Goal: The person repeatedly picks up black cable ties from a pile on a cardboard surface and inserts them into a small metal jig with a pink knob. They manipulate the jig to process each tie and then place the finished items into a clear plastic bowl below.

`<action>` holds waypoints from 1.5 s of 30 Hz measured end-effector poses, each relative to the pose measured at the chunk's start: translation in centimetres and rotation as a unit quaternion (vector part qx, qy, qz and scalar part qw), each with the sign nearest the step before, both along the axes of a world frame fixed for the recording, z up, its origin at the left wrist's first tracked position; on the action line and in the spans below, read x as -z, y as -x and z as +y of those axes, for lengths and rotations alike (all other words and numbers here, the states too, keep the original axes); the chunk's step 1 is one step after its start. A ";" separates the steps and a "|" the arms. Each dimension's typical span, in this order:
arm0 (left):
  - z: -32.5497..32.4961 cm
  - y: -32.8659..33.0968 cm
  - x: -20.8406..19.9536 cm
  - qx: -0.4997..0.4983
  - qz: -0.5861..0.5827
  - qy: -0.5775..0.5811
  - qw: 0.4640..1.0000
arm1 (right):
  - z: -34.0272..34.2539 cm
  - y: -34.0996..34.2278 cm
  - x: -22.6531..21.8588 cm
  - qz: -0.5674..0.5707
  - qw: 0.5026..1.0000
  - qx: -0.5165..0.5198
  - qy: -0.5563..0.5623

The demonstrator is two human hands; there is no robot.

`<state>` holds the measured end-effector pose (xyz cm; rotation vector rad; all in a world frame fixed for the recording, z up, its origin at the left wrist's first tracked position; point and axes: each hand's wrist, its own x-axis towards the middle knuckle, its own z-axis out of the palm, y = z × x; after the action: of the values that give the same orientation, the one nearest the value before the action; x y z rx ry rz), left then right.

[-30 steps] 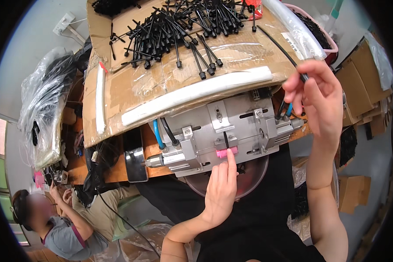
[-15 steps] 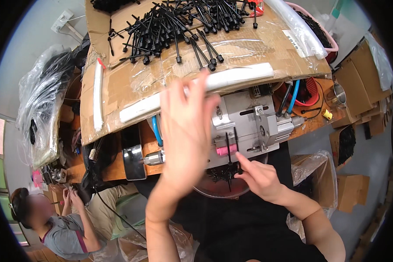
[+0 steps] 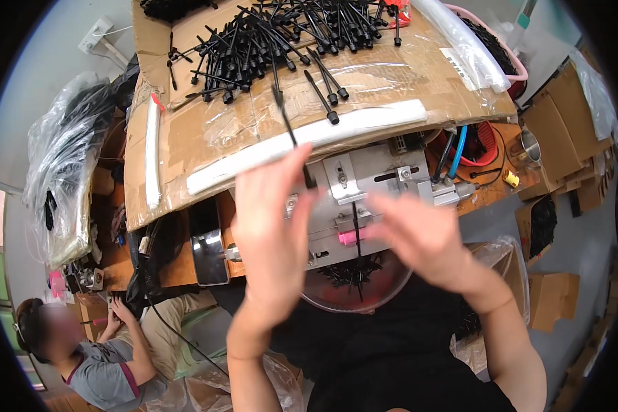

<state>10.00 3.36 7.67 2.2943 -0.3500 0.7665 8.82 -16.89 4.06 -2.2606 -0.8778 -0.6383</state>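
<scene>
A black rod with a thick end (image 3: 286, 120) is pinched in the fingers of my left hand (image 3: 268, 226). It slants over the white padded edge of the cardboard. My right hand (image 3: 422, 237) is blurred above the metal fixture (image 3: 323, 172), its fingertips close to the pink block (image 3: 349, 237). Whether those fingers hold anything cannot be made out. Another thin black rod (image 3: 356, 223) lies along the fixture beside the pink block. Under the fixture's near edge sits a clear round bowl (image 3: 323, 304) with small black pieces (image 3: 350, 273) inside.
A large pile of black rods (image 3: 254, 51) covers the far cardboard (image 3: 233, 130). Blue hose (image 3: 459, 151), a red basket (image 3: 491, 147) and a metal cup (image 3: 527, 147) are on the right. A co-worker (image 3: 110, 357) sits at lower left.
My left hand has drawn back from the pile and now has a black rod in it. My right hand has moved up and left from the bowl's edge to the fixture.
</scene>
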 end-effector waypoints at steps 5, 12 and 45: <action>-2.8 8.6 6.0 0.041 0.055 -0.102 0.993 | 2.1 -11.8 -5.6 0.018 0.990 0.122 0.072; -4.6 8.8 8.9 0.056 0.124 -0.148 0.980 | 0.8 -15.4 -6.5 0.128 0.988 0.013 0.082; -3.6 9.5 6.7 0.035 0.117 -0.156 0.980 | 3.6 -9.0 -4.6 -0.176 0.974 0.049 0.134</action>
<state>0.55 -0.25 0.97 2.6166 -0.4663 0.4219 17.80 -13.34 8.70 -2.4862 -1.0806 -1.0442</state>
